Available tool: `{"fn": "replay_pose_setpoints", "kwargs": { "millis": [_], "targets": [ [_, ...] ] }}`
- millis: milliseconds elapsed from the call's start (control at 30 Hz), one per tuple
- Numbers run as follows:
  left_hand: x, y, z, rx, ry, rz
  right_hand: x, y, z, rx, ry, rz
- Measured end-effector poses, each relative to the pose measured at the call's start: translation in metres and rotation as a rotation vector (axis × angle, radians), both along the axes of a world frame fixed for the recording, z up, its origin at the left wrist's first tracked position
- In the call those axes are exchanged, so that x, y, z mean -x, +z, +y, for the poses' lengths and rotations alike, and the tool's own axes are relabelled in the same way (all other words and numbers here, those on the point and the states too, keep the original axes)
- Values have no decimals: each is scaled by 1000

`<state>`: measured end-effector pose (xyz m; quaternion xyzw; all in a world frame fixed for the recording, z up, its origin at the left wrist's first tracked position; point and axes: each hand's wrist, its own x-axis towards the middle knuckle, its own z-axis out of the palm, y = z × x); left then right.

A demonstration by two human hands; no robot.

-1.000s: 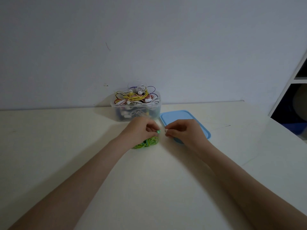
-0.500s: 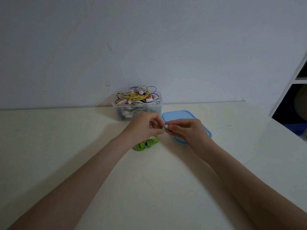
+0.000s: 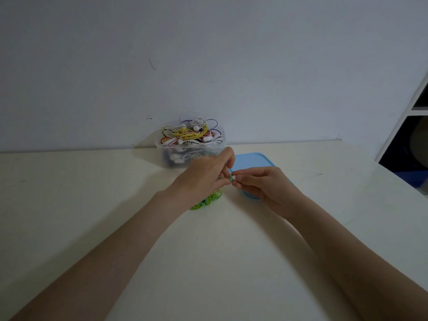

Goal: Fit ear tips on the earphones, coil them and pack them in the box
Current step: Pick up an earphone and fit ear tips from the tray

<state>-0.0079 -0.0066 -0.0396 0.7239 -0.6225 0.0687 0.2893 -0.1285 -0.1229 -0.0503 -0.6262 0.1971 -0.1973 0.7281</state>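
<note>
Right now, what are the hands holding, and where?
Both hands pinch the green earphone at its bud end: left hand, right hand. The ear tip itself is too small to tell.

There are no words, numbers, labels or signs to read here. The clear box (image 3: 190,156) of earphones has no writing that shows, and the blue lid (image 3: 252,161) is plain. The wall (image 3: 208,66) has only small dark marks, and they are not letters.
</note>
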Motion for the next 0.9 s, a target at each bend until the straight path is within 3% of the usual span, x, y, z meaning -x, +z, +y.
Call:
{"fn": "replay_pose_setpoints", "kwargs": {
  "millis": [200, 433, 667, 900],
  "targets": [
    [1, -1, 1, 43, -40, -61, 0, 2, -1, -199, 40, 0],
    [-2, -2, 3, 92, -59, 18, 2, 9, 1, -312, 72, 17],
    [-5, -5, 2, 91, -33, 153, 1, 8, 5, -252, -19, 7],
    [-4, -5, 3, 130, -73, -93, 4, 12, 6, -287, 11, 43]
  ]
}}
